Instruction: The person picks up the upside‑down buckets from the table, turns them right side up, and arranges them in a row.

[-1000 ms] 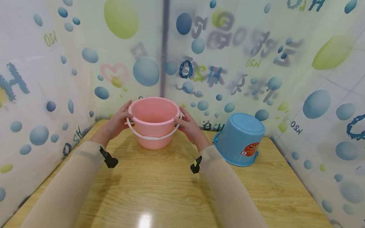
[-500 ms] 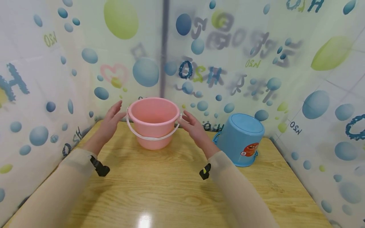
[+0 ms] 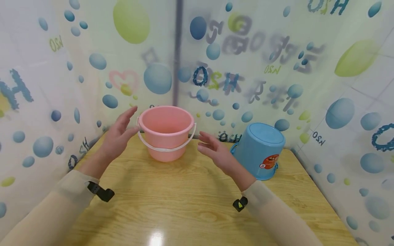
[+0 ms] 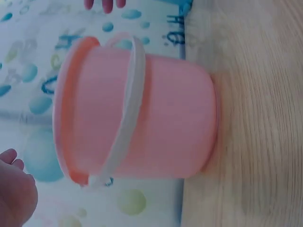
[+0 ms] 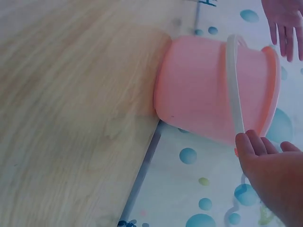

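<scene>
A pink bucket (image 3: 164, 145) stands upright near the back of the wooden table, its white handle (image 3: 166, 149) hanging down across the front. To its left my left hand (image 3: 117, 138) is raised with fingers extended, the thumb close to the rim in the head view. On the other side my right hand (image 3: 218, 152) hovers apart from the bucket, fingers loosely bent and holding nothing. The left wrist view shows the pink bucket (image 4: 165, 113) from the side, with part of my left hand (image 4: 16, 194) at the lower left corner.
A light blue bucket (image 3: 261, 150) sits upside down at the right of the table, with a red label on its side. Behind the wooden table (image 3: 172, 201) and along both sides rise walls (image 3: 252, 44) printed with blue and green bubbles.
Both hands have let go of the pink bucket's rim and moved apart, the left toward the left, the right toward the right and nearer me. The bucket has stayed in place.
</scene>
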Demonstrator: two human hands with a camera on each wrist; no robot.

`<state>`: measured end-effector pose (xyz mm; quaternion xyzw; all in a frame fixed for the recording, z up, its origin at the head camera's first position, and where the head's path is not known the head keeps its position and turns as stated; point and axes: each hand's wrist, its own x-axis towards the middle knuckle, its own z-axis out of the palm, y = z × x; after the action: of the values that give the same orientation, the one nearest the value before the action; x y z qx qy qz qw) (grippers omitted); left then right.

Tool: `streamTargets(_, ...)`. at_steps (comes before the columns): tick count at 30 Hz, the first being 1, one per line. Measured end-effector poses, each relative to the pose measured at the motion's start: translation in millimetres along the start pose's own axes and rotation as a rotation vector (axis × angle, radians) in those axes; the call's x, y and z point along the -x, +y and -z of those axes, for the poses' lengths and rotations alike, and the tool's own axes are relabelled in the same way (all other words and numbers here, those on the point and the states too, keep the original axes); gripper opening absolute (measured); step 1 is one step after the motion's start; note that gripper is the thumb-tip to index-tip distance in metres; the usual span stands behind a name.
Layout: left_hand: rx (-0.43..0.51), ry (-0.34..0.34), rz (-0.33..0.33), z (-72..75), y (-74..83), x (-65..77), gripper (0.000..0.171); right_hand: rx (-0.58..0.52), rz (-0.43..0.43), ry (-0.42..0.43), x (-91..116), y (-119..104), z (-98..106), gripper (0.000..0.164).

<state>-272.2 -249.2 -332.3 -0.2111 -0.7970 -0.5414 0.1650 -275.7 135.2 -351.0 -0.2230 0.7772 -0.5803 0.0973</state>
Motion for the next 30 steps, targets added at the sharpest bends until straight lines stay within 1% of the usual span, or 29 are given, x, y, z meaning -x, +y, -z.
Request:
streamTargets(3,0.009,-0.029,-0.028,-10.3,12.9,4.9,0.070,0.012,-0.001,-0.058,16.2,0.9,0.3,0.071)
streamTargets(5,0.029,-0.060,-0.060,-17.6,19.9,7.5,0.068,0.028,0.001,-0.089,25.5,2.3,0.5,0.071)
streamTargets(8,0.089,-0.119,-0.113,-29.1,28.6,11.2,0.066,0.044,0.020,-0.130,37.8,4.5,2.0,0.071)
streamTargets(10,0.139,-0.157,-0.147,-37.6,32.8,13.3,0.065,0.053,0.032,-0.144,45.4,6.2,3.1,0.072)
streamTargets(13,0.196,-0.222,-0.174,-50.7,36.5,15.2,0.065,0.078,0.039,-0.158,58.1,10.2,5.9,0.072)
streamTargets(16,0.226,-0.297,-0.198,-63.1,38.0,16.5,0.066,0.108,0.038,-0.158,71.6,16.6,10.4,0.070)
streamTargets(19,0.258,-0.376,-0.201,-73.3,38.1,18.1,0.069,0.139,0.043,-0.169,86.2,24.7,19.1,0.064)
streamTargets(22,0.290,-0.439,-0.163,-81.7,37.9,21.1,0.072,0.175,0.038,-0.188,99.8,32.8,31.6,0.058)
streamTargets(25,0.294,-0.465,-0.129,-91.2,37.3,24.6,0.072,0.223,0.032,-0.199,112.2,38.6,46.5,0.055)
streamTargets(28,0.256,-0.481,-0.104,-102.5,35.9,28.0,0.071,0.252,0.029,-0.196,124.2,42.6,62.1,0.054)
streamTargets(30,0.229,-0.507,-0.086,-110.7,34.9,29.6,0.072,0.267,0.020,-0.189,132.4,44.8,72.5,0.053)
